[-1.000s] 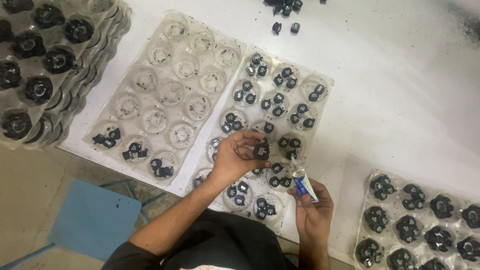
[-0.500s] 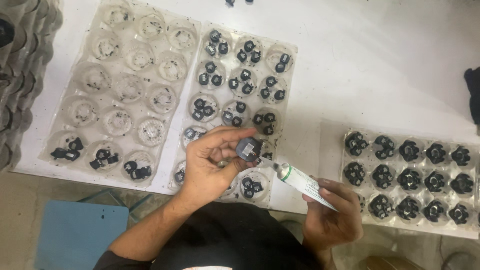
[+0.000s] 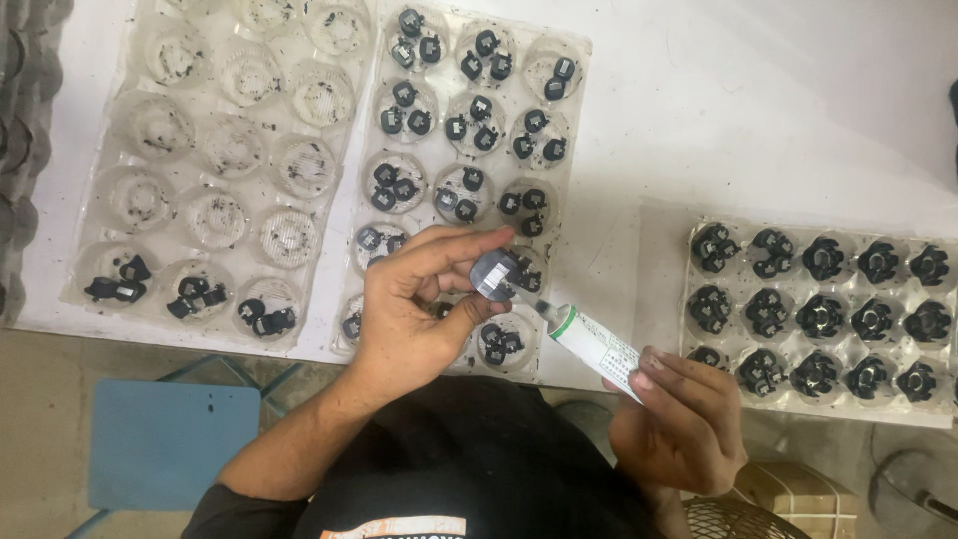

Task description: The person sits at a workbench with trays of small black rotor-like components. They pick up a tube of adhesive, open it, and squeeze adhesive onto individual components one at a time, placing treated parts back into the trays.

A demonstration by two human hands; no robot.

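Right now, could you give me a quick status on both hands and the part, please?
Left hand pinching small black part. Right hand holding white tube, nozzle at part. Nothing between them.

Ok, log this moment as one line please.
left hand: pinches small black part | right hand: holds white tube, nozzle at part | below: clear tray of black parts | surface: white table

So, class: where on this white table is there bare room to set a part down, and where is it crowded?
Bare table lies right of the middle tray and above the right-hand tray. It is crowded near the left hand, which pinches a black part, and the right hand with its tube.
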